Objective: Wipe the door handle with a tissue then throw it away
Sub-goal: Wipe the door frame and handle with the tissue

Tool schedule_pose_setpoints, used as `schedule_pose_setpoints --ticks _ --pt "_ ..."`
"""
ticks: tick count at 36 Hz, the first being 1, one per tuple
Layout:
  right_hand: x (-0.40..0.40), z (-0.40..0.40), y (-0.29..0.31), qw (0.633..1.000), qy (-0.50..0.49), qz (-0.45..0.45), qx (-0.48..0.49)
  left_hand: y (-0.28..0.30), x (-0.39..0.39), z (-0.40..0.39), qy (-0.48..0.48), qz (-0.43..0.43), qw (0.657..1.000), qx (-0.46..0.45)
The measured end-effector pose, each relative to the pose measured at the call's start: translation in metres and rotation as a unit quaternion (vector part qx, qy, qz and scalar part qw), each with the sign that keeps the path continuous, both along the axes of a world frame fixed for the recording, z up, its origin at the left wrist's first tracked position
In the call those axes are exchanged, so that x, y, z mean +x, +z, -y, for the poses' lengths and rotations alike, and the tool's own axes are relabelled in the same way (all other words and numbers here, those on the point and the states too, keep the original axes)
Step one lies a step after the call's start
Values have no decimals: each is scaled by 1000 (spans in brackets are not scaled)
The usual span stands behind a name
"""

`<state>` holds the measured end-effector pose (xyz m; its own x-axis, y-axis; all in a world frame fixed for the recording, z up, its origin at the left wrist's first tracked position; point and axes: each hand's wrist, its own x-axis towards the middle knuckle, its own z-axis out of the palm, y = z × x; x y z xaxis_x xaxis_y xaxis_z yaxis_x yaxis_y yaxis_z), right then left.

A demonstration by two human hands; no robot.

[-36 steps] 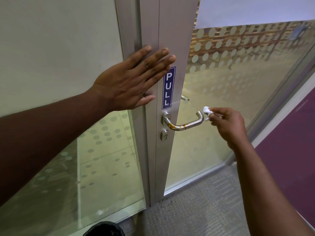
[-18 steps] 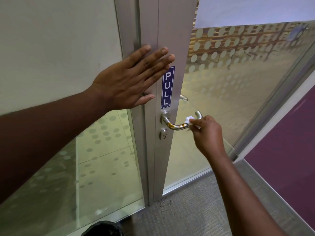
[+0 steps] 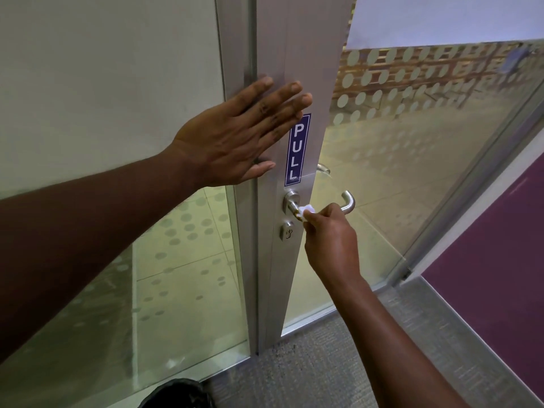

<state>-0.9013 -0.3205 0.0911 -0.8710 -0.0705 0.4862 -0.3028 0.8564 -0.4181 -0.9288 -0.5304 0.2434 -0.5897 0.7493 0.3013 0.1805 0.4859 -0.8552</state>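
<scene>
**Wiping the handle at its root**

The door (image 3: 297, 69) stands ajar, and my left hand (image 3: 235, 136) lies flat and fully open across its metal edge stile, fingers spread just beside the PULL sticker (image 3: 296, 150), gripping nothing. I judge that brace is worth having: it should stop the door swinging while I rub.

The handle (image 3: 347, 203) is a bent steel lever; only its round base and its far hooked end show, since my right hand (image 3: 329, 234) covers the middle. That hand is closed in a pinch on the tissue (image 3: 306, 209), a small white wad pressed against the lever right beside the base, above the lock (image 3: 287, 231).

To do this well I would fold the tissue around the bar, not just dab its top, and press firmly, since an orange-brown smear shows just under the wad. No bin is clearly in view.
</scene>
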Motion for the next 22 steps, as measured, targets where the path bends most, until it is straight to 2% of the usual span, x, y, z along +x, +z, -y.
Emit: schedule_pose_setpoints --ticks 9,14,17,22 --pt "-33 -22 39 998 56 31 25 0 -1 1 -2 -3 1000 -6" --pt "-40 -13 58 976 156 54 142 1 -2 2 -3 5 1000 -1" --pt "-43 -2 56 956 182 84 216 0 -2 2 -3 -3 1000 -7" --pt "-43 7 49 947 193 102 235 -1 -2 2 -5 -8 1000 -9"
